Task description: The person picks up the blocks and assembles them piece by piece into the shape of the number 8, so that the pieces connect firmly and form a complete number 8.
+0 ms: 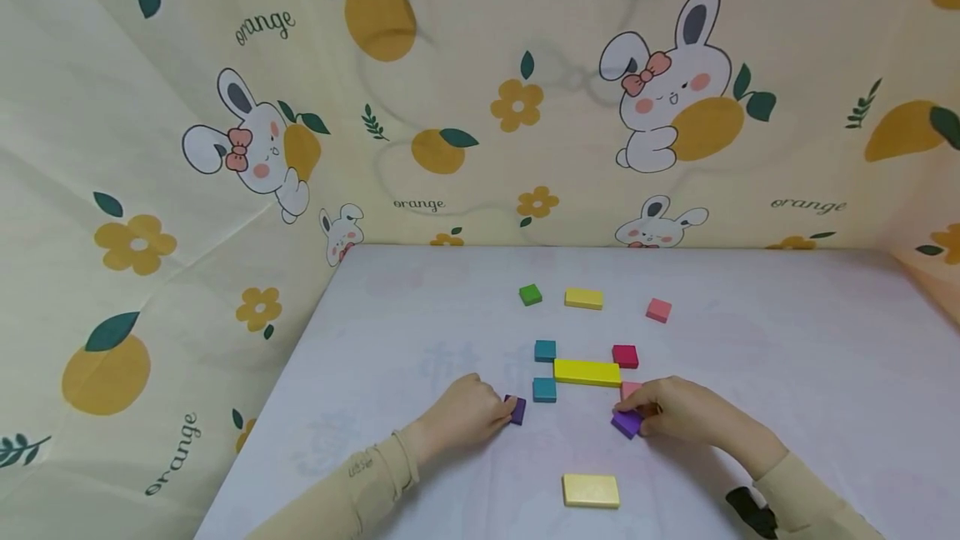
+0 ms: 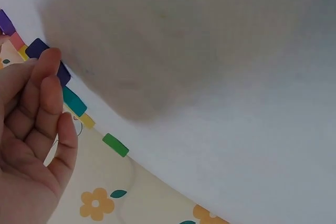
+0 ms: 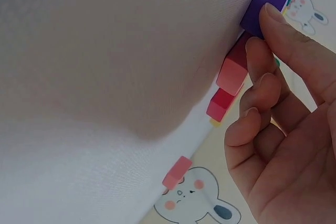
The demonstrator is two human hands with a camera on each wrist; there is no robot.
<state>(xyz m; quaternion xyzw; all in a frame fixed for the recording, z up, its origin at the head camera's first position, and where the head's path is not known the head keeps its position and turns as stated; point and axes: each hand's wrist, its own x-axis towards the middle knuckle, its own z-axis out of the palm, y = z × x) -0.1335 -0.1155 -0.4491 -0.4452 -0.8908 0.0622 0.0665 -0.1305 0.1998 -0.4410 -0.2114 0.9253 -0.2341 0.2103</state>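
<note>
My left hand (image 1: pixel 467 411) pinches a dark purple block (image 1: pixel 517 410) between thumb and fingers, left of the lower teal block (image 1: pixel 544 390). In the left wrist view that purple block (image 2: pixel 38 49) shows past the fingertips. With thumb and index finger, my right hand (image 1: pixel 678 411) holds a brighter purple block (image 1: pixel 627 423), turned at an angle. Just behind it is a pink block (image 1: pixel 631 390), partly covered by the fingers. A long yellow block (image 1: pixel 587 372) lies between the teal blocks on its left and the crimson block (image 1: pixel 626 356) and pink block on its right.
An upper teal block (image 1: pixel 545 350) sits behind the lower one. Farther back lie a green block (image 1: pixel 530 295), a yellow block (image 1: pixel 583 298) and a pink block (image 1: pixel 659 310). A pale yellow block (image 1: pixel 591 491) lies near the front. A patterned cloth (image 1: pixel 465 90) hangs behind the white table (image 1: pixel 420 298).
</note>
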